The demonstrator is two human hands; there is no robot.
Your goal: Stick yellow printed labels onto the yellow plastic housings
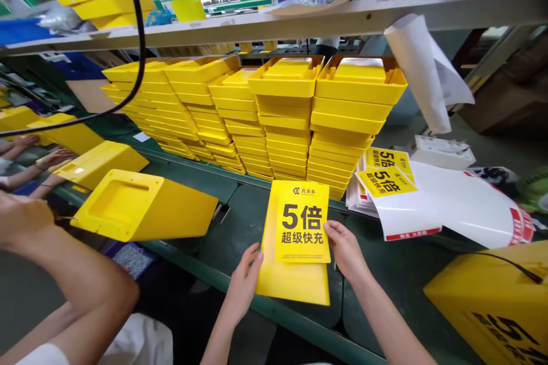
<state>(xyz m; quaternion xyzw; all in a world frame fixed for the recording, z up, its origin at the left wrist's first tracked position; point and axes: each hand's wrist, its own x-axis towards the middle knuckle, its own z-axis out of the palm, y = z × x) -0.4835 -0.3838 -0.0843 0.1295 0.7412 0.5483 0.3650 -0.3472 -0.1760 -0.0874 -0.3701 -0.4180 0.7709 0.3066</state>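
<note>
One label, right hand, narrow pinch

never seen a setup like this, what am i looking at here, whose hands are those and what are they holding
There's no machine arm here: one person works bare-handed, and the single picture comes from a camera on their head, looking forward and down. At the bottom middle, the left hand is at the left edge of a yellow case, which lies on a green worktop. The right hand has its fingers at the right edge of a printed label over that case; whether it's stuck down, I can't tell. Stacked yellow trays stand behind. More labels and a white sheet lie to the right. The arm at lower left is another person's.
</note>
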